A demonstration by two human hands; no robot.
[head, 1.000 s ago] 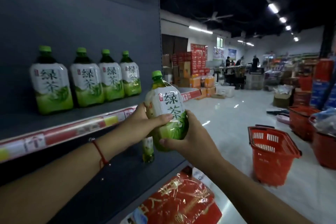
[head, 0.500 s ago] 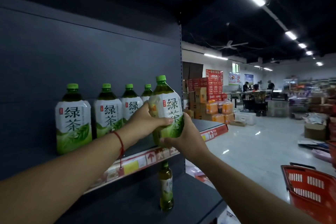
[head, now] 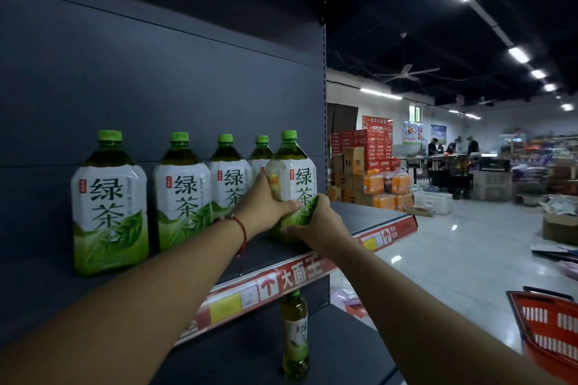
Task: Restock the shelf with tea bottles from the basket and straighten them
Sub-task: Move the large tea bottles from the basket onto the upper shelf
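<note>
A large green tea bottle (head: 294,178) with a white label and green cap stands on the dark shelf (head: 372,219), at the right end of a row. My left hand (head: 266,201) grips its left side and my right hand (head: 316,222) grips its lower right. Left of it stand several matching bottles: one at the far left (head: 109,203), a second (head: 183,194), a third (head: 228,184), and another mostly hidden behind my left hand (head: 261,153). The red basket (head: 547,325) sits on the floor at the lower right, partly cut off by the frame.
A small tea bottle (head: 294,334) stands alone on the lower shelf. A red price strip (head: 300,278) runs along the shelf's front edge. Stacked boxes (head: 362,159) and people stand across the shiny floor to the right.
Both hands have carried the bottle from in front of the shelf up onto it, setting it at the right end of the row. The view has moved closer to the shelf.
</note>
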